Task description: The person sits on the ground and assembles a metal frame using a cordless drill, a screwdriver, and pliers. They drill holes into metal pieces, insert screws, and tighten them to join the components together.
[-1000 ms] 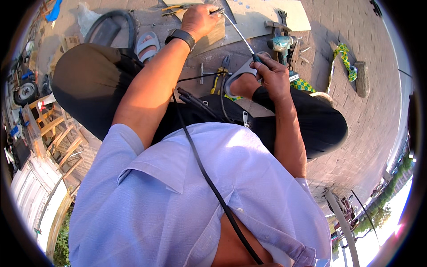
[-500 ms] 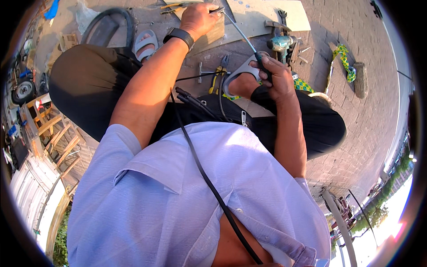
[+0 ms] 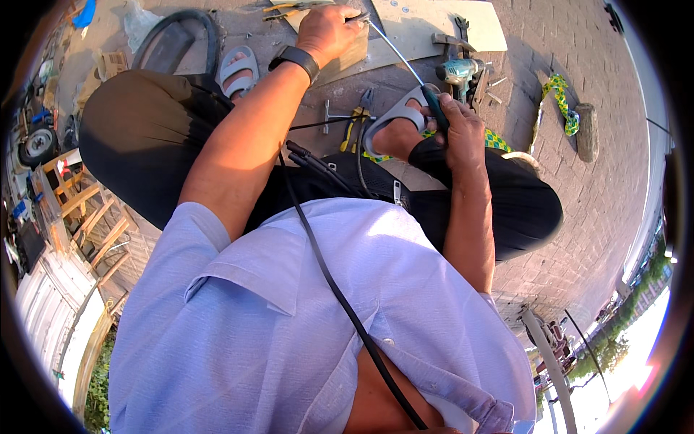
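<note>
At the far end of the wooden block (image 3: 354, 52), on my remote feed, the left hand (image 3: 327, 33) pinched what looked like a small metal piece (image 3: 359, 17). The right hand (image 3: 463, 127) was wrapped round the screwdriver (image 3: 396, 52), its tip at or just beside that piece. I judged the lining-up done and the work unfinished; how far along, I couldn't tell. Nearby lay the drill (image 3: 458, 70).
</note>
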A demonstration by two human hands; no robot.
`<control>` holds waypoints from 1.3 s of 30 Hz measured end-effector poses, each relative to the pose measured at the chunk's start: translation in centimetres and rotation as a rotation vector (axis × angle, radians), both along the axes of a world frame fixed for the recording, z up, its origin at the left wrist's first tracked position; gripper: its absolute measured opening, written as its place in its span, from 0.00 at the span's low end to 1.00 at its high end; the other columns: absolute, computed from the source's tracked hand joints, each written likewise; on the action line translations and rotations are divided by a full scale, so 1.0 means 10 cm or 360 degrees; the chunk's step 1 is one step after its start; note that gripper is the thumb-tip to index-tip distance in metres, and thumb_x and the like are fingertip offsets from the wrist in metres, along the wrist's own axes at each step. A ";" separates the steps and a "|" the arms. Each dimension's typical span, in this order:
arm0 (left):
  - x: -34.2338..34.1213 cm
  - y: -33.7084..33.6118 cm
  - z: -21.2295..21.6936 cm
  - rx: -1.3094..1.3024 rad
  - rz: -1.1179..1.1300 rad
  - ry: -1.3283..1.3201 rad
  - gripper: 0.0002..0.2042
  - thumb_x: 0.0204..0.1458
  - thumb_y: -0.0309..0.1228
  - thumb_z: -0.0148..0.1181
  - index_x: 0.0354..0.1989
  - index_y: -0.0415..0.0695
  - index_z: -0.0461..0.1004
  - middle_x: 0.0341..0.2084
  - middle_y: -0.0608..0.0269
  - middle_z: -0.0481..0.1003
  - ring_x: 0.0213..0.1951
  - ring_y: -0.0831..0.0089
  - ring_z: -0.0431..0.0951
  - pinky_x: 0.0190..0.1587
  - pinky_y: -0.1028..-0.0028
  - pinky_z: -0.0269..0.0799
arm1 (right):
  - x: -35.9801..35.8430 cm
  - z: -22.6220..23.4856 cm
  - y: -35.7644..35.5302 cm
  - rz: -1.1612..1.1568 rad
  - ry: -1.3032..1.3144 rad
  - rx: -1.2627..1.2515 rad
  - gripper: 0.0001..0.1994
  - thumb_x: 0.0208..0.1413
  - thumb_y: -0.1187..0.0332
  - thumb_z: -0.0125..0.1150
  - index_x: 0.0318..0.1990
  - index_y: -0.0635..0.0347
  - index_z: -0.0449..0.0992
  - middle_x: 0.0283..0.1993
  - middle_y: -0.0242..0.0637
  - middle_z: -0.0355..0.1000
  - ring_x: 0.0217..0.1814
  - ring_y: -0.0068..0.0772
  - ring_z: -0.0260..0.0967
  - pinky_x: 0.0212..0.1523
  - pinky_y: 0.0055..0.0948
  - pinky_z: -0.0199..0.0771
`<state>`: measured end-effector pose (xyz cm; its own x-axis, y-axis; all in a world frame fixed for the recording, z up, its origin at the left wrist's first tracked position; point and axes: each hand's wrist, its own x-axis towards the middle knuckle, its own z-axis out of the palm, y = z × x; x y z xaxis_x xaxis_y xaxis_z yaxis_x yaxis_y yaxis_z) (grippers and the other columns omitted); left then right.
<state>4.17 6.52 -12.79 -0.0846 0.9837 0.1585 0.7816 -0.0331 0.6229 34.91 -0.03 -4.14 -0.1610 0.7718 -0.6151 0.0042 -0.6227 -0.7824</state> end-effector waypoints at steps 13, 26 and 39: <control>0.01 0.01 0.01 -0.0039 0.0034 0.0003 0.18 0.55 0.43 0.64 0.48 0.47 0.84 0.48 0.55 0.82 0.51 0.54 0.81 0.55 0.63 0.76 | -0.03 -0.09 -0.16 -0.0352 -0.0096 0.0192 0.15 0.66 0.63 0.61 0.51 0.67 0.75 0.33 0.36 0.77 0.30 0.29 0.75 0.32 0.21 0.74; 0.00 0.00 -0.03 0.0050 0.0056 0.0021 0.17 0.54 0.43 0.64 0.47 0.47 0.84 0.47 0.56 0.83 0.50 0.55 0.82 0.54 0.63 0.76 | 0.04 -0.16 -0.13 -0.0430 0.0119 -0.0144 0.20 0.71 0.54 0.53 0.51 0.64 0.75 0.43 0.39 0.77 0.37 0.27 0.74 0.34 0.24 0.74; 0.01 0.02 -0.03 0.0026 0.0046 0.0032 0.18 0.55 0.43 0.65 0.49 0.47 0.84 0.47 0.54 0.82 0.50 0.55 0.82 0.54 0.63 0.76 | -0.09 -0.27 -0.17 -0.0487 -0.0148 0.0653 0.16 0.69 0.62 0.56 0.51 0.68 0.75 0.32 0.38 0.75 0.27 0.25 0.71 0.27 0.27 0.72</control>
<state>4.32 6.72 -13.07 -0.1097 0.9782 0.1763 0.7949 -0.0202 0.6064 34.05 -1.78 -6.85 0.1510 0.9556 -0.2531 -0.0487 -0.2485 -0.9674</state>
